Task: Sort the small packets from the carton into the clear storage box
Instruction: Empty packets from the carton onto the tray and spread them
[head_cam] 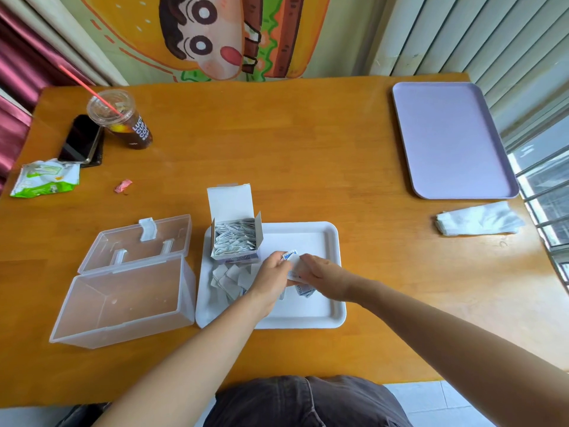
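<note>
A small white carton (234,238) with its flap up stands on the back left corner of a white tray (311,238), full of small packets. More loose packets (229,280) lie in a heap on the tray in front of it. Over the tray my left hand (272,277) and my right hand (323,277) meet, and together they hold a small stack of packets (294,261) between the fingers. Left of the tray stands the clear storage box (123,303), empty, with its hinged lid (135,241) open and leaning back.
A lilac tray (452,140) lies at the back right, with folded white tissues (480,220) in front of it. At the back left stand an iced drink cup (123,121), a phone (81,140), a wet-wipes pack (46,178) and a pink scrap (123,185).
</note>
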`<state>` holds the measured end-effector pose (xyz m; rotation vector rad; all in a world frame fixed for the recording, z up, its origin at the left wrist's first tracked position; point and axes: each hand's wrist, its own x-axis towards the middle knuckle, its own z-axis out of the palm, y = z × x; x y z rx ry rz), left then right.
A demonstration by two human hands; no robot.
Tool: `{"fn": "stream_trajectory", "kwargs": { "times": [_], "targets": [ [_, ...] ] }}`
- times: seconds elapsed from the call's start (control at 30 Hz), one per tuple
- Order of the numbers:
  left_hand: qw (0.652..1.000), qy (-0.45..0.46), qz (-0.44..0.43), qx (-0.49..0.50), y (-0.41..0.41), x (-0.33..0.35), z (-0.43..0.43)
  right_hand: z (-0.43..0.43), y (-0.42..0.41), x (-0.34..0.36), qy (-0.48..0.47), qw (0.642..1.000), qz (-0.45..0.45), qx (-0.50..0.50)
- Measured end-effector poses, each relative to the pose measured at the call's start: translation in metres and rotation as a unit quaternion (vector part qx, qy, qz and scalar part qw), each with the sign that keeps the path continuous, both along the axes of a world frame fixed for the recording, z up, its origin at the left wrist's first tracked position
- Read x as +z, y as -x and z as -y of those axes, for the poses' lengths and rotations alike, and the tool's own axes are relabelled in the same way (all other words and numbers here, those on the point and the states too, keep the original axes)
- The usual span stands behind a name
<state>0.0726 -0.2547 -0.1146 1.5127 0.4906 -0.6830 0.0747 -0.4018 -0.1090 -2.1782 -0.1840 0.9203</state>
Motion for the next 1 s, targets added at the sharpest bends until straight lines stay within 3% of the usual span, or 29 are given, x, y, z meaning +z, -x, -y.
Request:
{"fn": "stream_trajectory", "kwargs": {
  "times": [0.1, 0.23, 0.4, 0.47, 0.57, 0.8, 1.0],
  "targets": [
    [0.998, -0.037, 0.036, -0.029, 0.0, -0.001, -0.001, 0.003, -0.006, 0.0, 0.009, 0.998, -0.006, -0.056],
    [0.998, -0.056, 0.0, 0.019, -0.003, -0.004, -0.004, 0.006, -0.007, 0.002, -0.021, 0.994, 0.014, -0.107],
    [0.994, -0.039, -0.061, 0.083, -0.006, -0.007, -0.007, 0.007, -0.009, -0.008, 0.015, 0.973, 0.134, -0.189],
    [0.99, -0.02, -0.081, 0.117, -0.008, -0.004, -0.004, 0.007, -0.007, -0.011, 0.001, 0.978, 0.143, -0.149],
    [0.985, 0.009, -0.09, 0.146, -0.01, 0.001, -0.001, 0.004, -0.003, -0.011, 0.0, 0.992, 0.087, -0.088],
    [0.979, 0.069, -0.12, 0.152, -0.009, 0.005, -0.002, 0.006, -0.005, -0.013, 0.015, 0.995, 0.054, -0.087],
    [0.992, 0.018, -0.071, 0.106, -0.008, -0.001, -0.001, 0.009, -0.004, -0.007, -0.033, 0.988, 0.091, -0.123]
  ]
}}
